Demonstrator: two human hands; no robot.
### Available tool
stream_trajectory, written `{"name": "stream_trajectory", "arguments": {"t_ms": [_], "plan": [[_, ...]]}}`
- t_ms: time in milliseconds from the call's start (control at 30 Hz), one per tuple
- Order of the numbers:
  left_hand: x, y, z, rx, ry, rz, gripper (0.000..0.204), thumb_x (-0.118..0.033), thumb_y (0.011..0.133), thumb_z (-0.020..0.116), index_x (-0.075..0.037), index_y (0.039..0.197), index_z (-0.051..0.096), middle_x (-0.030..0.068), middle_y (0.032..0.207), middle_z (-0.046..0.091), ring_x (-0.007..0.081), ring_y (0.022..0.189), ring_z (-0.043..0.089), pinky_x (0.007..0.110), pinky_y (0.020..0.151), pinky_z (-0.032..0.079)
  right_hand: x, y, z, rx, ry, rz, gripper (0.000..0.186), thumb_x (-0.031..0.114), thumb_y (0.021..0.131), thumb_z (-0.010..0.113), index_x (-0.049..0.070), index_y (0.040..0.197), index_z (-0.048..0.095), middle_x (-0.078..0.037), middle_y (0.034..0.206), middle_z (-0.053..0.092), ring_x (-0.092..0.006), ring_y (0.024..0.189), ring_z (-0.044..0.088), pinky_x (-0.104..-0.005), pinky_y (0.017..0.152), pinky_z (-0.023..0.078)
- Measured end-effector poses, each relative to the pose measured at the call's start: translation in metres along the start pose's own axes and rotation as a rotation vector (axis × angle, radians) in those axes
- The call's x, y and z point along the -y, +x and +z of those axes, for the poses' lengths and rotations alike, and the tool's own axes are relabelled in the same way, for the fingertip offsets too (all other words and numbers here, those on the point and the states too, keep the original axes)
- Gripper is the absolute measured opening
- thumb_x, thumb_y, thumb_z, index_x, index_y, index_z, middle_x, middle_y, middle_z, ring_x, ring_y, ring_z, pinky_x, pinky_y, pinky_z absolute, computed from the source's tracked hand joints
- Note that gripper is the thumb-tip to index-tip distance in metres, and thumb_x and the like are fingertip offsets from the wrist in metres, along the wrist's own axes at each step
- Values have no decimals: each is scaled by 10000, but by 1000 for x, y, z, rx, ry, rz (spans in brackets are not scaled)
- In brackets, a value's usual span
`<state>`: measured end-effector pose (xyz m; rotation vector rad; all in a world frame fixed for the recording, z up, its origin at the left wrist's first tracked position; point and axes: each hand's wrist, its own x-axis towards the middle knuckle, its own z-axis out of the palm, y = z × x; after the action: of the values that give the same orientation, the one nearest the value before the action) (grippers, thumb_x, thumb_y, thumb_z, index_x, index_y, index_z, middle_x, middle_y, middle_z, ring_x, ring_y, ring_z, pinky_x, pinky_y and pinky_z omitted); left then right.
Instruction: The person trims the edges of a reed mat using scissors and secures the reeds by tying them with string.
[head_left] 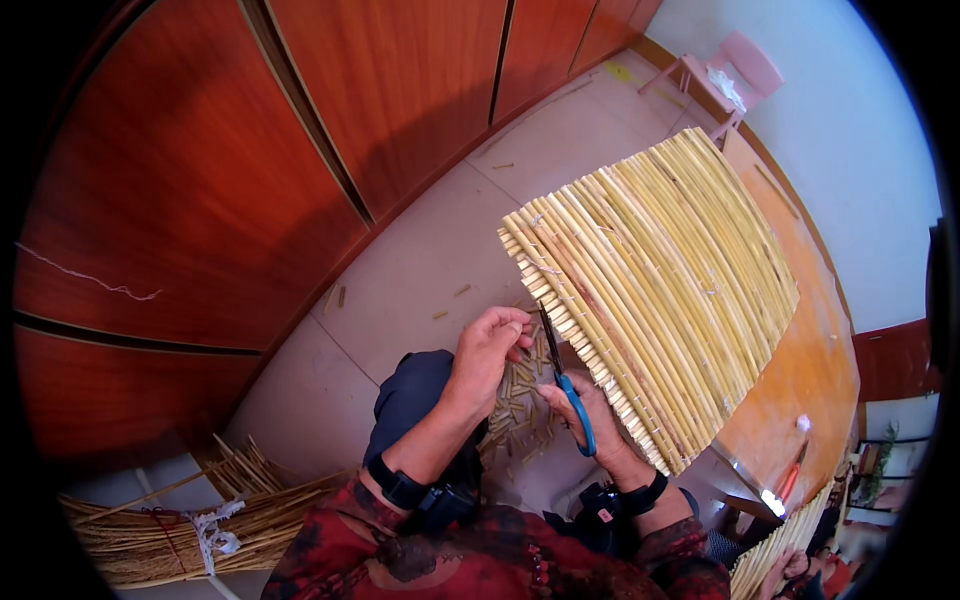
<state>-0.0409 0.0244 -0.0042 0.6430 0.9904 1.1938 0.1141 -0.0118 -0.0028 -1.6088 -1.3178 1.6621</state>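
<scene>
A thick mat of straw-coloured stalks (670, 280), bound side by side with thread, rests on the wooden table and juts over its near left edge. My right hand (590, 405) grips blue-handled scissors (577, 408). Their dark blades point away from me along the mat's ragged stalk ends, and the tips lie close to its left corner. Beside the blade tips is my left hand (487, 352), its fingers curled together; whatever they may hold is hidden. Short cut stalk pieces (515, 400) lie scattered on the floor below my hands.
At lower left lies a bundle of long stalks (270, 515) tied with white strips. Red-brown cabinets (400, 90) line the left. The wooden table (820, 350) bears a red-handled tool (793, 475). A pink chair (745, 70) stands far back. Another person's hand (785, 572) touches another stalk mat.
</scene>
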Motion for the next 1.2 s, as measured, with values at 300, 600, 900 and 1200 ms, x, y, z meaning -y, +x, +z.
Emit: {"name": "stream_trajectory", "arguments": {"t_ms": [300, 600, 900, 1200], "plan": [[-5, 7, -1, -16, 17, 2, 177, -128, 821, 419, -1, 916, 499, 63, 855, 547, 114, 761, 527, 210, 634, 398, -7, -3, 4, -8, 14, -94, 163, 178, 771, 580, 40, 710, 520, 37, 620, 419, -40, 589, 381, -183, 534, 341], [-4, 6, 5, 24, -47, 8, 216, -183, 857, 400, 7, 916, 483, 92, 876, 550, 146, 803, 544, 250, 678, 425, -11, -1, -4, 54, 29, -52, 226, 257, 738, 616, 46, 745, 538, 40, 603, 432, -50, 566, 398, -187, 519, 346], [-2, 6, 7, 49, -162, -31, 203, -153, 859, 385, 23, 909, 472, 105, 856, 537, 169, 784, 546, 297, 694, 452, -16, -1, -5, 42, -23, -105, 241, 284, 751, 582, 52, 730, 519, 25, 562, 454, -55, 496, 428, -177, 456, 333], [-2, 3, 8, 61, -219, -53, 194, -140, 848, 399, 25, 908, 481, 111, 835, 534, 172, 771, 543, 304, 707, 454, -12, 0, -5, 42, 10, -89, 239, 285, 740, 598, 67, 693, 512, 42, 549, 430, -56, 487, 418, -174, 454, 328]]}}
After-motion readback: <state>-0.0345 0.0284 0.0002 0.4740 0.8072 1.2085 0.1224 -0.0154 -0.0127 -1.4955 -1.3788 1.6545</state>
